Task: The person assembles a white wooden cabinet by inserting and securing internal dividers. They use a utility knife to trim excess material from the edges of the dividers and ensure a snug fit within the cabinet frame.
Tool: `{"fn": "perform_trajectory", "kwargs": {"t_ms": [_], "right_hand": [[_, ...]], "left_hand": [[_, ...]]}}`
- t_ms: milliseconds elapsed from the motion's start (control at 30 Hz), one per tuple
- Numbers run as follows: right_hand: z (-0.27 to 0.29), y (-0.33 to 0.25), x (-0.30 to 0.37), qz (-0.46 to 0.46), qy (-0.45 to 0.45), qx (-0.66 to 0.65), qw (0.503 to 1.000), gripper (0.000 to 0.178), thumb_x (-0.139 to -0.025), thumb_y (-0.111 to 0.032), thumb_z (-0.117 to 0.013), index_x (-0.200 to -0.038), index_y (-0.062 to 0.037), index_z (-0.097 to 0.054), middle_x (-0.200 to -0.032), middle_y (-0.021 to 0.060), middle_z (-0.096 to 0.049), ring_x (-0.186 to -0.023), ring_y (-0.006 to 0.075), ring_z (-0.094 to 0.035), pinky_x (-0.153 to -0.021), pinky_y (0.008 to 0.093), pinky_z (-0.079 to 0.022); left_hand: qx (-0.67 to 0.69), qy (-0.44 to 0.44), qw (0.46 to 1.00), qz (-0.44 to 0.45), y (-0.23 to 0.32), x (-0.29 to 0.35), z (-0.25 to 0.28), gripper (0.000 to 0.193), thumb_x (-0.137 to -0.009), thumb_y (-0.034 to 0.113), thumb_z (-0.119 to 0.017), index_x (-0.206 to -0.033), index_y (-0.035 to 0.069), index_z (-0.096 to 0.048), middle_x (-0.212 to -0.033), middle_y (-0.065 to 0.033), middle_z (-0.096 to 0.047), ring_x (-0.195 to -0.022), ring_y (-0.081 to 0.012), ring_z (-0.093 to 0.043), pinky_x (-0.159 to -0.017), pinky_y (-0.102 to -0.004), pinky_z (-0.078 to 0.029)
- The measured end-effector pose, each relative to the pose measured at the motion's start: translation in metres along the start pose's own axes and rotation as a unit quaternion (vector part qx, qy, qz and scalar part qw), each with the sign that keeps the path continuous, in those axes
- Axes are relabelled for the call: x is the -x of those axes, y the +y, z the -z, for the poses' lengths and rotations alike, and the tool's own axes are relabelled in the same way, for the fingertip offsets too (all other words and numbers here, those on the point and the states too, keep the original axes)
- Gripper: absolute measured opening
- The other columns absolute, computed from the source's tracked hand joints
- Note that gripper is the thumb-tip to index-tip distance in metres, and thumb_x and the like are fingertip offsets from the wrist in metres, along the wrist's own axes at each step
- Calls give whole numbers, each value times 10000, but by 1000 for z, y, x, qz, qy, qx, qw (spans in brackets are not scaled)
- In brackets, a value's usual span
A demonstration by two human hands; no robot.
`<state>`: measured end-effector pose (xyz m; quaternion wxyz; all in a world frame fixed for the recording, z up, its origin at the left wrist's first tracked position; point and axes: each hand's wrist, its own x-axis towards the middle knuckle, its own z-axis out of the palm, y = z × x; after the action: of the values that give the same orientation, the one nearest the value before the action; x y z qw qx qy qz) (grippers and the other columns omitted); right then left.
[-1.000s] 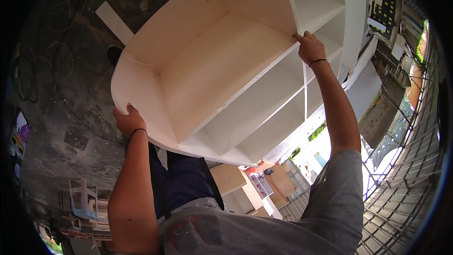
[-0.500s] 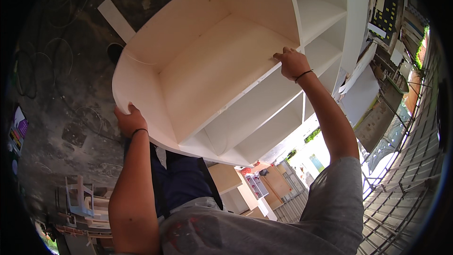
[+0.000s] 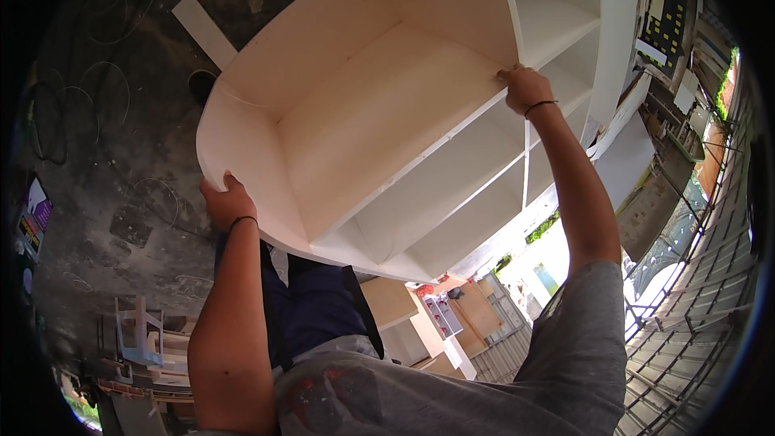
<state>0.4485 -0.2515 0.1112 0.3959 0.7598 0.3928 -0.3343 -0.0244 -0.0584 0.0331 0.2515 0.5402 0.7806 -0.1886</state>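
A large white cabinet frame (image 3: 387, 113) with open compartments stands tilted in front of me. My left hand (image 3: 229, 203) is closed on the outer edge of its near left end panel, thumb on the inner face and fingers hidden behind. Higher up on the right, my right hand (image 3: 529, 89) grips the front edge of the long shelf board (image 3: 420, 157), close to where it meets an upright divider (image 3: 510, 12). Its fingertips curl over the board's edge. Smaller compartments lie along the cabinet's right side.
A narrow white board (image 3: 203, 31) lies on the dark, dusty floor (image 3: 89, 186) beyond the cabinet's left side, near loose cable loops. A pale stool (image 3: 139, 335) stands at lower left. Boards and scraps (image 3: 650, 161) are piled at right, before a metal grille wall (image 3: 710, 274).
My right hand and forearm have shifted a little to the right and up, still on the shelf edge. The cabinet appears slightly farther right in view. My left hand keeps its hold.
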Motion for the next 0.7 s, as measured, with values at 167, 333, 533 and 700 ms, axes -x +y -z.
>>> {"fn": "perform_trajectory", "kwargs": {"t_ms": [167, 333, 533, 700], "right_hand": [[-10, -102, 60, 163, 9, -74, 984, 357, -753, -43, -576, -1053, -197, -694, -940, 97, -606, -945, 280, -625, -743, 408, -539], [-1, -112, 78, 137, 53, -152, 977, 383, -754, -29, -538, -1083, -176, -666, -921, 102, -592, -922, 291, -617, -745, 419, -534], [-15, 6, 29, -71, 163, -110, 978, 429, -802, -21, -481, -1158, -197, -645, -949, 106, -590, -973, 292, -604, -791, 428, -529], [-24, 7, 24, 15, 130, -71, 989, 438, -799, -19, -487, -1155, -210, -656, -971, 98, -595, -1006, 281, -598, -805, 419, -532]], "left_hand": [[26, 13, 1000, -8, -11, -3, -8, 476, -898, 298, -603, -1293, 63, -479, -1126, -212, -655, -1020, -375, -647, -854, -454, -533], [6, 6, 1000, -7, -6, 0, -3, 480, -900, 298, -601, -1294, 54, -477, -1126, -225, -650, -1021, -382, -644, -847, -451, -537], [11, 23, 999, -22, -12, -5, -11, 471, -901, 298, -601, -1287, 54, -485, -1132, -223, -647, -1020, -381, -644, -852, -453, -537], [5, 18, 1000, -15, -7, -2, -7, 466, -899, 296, -602, -1286, 61, -491, -1134, -213, -650, -1016, -378, -647, -851, -452, -539]]}}
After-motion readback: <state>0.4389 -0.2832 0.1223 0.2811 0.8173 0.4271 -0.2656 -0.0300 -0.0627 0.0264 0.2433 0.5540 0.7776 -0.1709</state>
